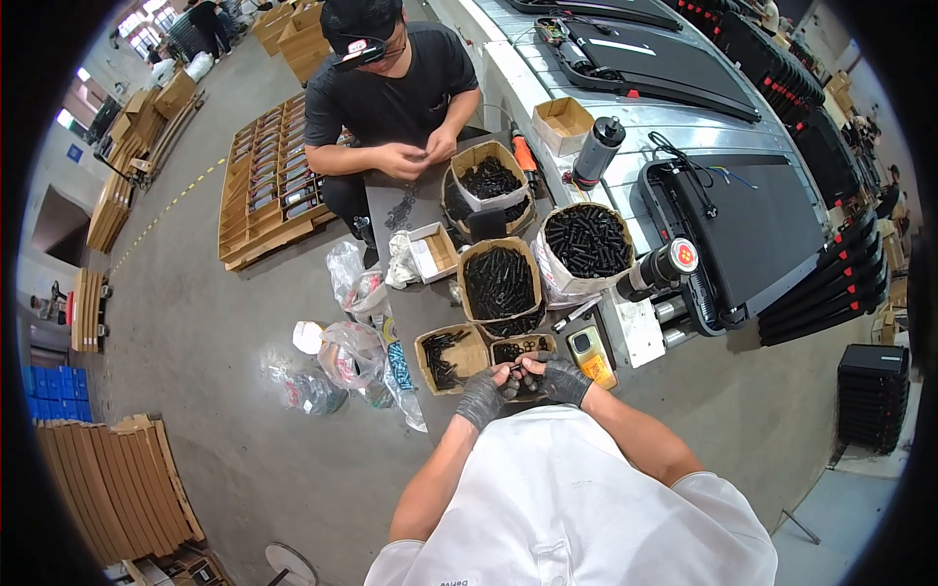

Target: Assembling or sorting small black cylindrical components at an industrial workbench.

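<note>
**Small black parts in hand, boxes at mixed levels**

Close in, both gloved hands meet over the near edge of the counter (410, 293). The left hand (484, 394) and the right hand (559, 379) each have their grip clenched on a small black part (516, 369) pinched between the fingertips; its exact shape is too small to tell

Just beyond, at 12 o'clock, a small box (521, 349) holds only a few dark pieces; at 11 o'clock a second box (449, 357) is part full

Farther out at 12 o'clock a taller box (499, 281) and, at 1 o'clock, a round sack (586, 241) are heaped with black parts, so I judge much stock remains

Farthest, a co-worker (391, 88) in black handles something small at the counter's far end
</note>
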Demonstrator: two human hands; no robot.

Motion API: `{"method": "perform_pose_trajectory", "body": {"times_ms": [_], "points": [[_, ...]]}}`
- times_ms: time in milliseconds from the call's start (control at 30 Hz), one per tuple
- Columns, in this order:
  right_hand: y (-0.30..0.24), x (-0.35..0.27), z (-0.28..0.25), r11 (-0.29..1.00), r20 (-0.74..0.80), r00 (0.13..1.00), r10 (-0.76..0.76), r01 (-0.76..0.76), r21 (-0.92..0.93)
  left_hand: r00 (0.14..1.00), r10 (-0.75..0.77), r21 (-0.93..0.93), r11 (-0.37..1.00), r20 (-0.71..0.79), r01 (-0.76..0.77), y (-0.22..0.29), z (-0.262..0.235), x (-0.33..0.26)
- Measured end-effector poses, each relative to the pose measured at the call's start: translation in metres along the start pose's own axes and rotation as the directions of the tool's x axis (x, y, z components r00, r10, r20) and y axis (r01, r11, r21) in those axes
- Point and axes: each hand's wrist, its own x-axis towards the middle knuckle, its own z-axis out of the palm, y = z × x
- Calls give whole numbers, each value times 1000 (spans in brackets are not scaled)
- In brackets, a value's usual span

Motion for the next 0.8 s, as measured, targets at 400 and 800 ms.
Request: {"method": "perform_pose_trajectory", "body": {"times_ms": [400,800], "points": [[3,9,-4,997,-3,998,-70,70,46,999,42,-65,997,-2,-42,4,3,-5],[-9,-14,0,983,1,999,-50,49,-175,961,269,135,957,-69,-258,-5,-6,-1]]}}
